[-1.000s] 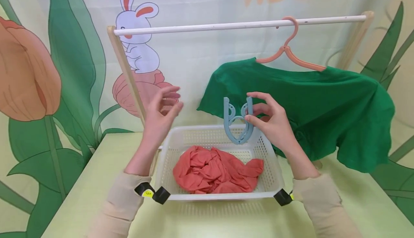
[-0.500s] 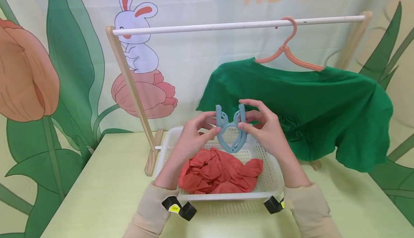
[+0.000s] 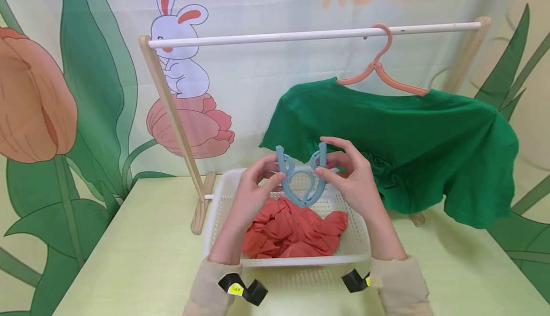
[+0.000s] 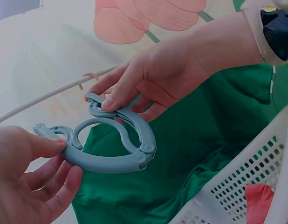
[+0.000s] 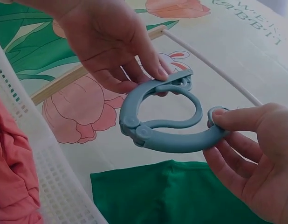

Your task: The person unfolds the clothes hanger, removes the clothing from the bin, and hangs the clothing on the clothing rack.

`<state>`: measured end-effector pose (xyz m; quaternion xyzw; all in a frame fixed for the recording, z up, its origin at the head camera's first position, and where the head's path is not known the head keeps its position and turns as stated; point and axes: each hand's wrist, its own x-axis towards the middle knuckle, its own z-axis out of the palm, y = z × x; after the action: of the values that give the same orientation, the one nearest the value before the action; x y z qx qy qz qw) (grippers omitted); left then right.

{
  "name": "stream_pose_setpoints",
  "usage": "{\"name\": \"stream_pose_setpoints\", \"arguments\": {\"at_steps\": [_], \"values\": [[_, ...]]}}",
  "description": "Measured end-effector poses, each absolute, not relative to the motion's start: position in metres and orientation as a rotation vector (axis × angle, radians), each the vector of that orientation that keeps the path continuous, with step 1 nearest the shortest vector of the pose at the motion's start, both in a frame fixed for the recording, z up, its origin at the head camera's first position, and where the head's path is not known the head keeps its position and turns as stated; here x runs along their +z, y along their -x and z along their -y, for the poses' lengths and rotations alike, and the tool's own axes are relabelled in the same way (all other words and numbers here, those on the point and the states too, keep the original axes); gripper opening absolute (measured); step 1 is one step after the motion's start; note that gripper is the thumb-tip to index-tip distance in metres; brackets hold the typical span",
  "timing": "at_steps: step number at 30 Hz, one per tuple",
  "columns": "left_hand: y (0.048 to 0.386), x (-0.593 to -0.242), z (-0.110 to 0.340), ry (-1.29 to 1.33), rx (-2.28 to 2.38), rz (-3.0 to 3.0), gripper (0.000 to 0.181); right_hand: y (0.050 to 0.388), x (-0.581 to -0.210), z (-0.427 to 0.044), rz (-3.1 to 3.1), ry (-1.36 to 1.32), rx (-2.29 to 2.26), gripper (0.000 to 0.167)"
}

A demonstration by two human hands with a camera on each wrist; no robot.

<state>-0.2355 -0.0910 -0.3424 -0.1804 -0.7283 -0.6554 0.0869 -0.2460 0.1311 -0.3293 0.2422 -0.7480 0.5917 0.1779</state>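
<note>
Both hands hold a blue folding clothes hanger (image 3: 305,202) above the basket, its two arms pointing up in a U with the hinge at the bottom. My left hand (image 3: 253,187) pinches the left arm between thumb and fingers. The other arm is pinched by my right hand (image 3: 350,175) in the same way. In the left wrist view the hanger (image 4: 113,163) shows its curved hook folded between the arms; the right wrist view shows the hinge of the hanger (image 5: 134,130) up close. Below lies a crumpled red cloth garment (image 3: 296,230) inside the white basket (image 3: 301,261).
Behind the basket stands a rack with a white rail (image 3: 266,37) and wooden legs (image 3: 174,115). A green shirt (image 3: 399,134) hangs from it at the right on an orange hanger (image 3: 382,70). All this stands on a pale green table (image 3: 142,249).
My left hand has come in from the left and taken hold of the hanger's left arm. The hanger has moved down and slightly left, and its arms have spread a little apart.
</note>
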Motion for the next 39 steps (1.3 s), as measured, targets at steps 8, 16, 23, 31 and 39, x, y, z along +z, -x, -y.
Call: {"name": "stream_pose_setpoints", "arguments": {"at_steps": [8,16,23,31,39], "values": [[0.228,-0.349,0.091,0.423,-2.067,2.027,0.031,0.238,-0.336,-0.134,2.034,-0.558,1.74,0.048],[0.22,-0.353,0.091,0.276,-2.193,1.868,0.034,0.23,-0.337,-0.133,1.831,-0.484,1.923,0.047],[0.215,-0.353,0.089,0.159,-2.244,1.698,0.035,0.225,-0.34,-0.13,1.643,-0.321,2.086,0.045],[0.217,-0.357,0.088,0.071,-2.349,1.478,0.028,0.224,-0.343,-0.131,1.555,-0.257,2.124,0.032],[0.213,-0.361,0.093,0.046,-2.393,1.452,0.028,0.222,-0.345,-0.144,1.945,-0.324,1.581,0.044]]}}
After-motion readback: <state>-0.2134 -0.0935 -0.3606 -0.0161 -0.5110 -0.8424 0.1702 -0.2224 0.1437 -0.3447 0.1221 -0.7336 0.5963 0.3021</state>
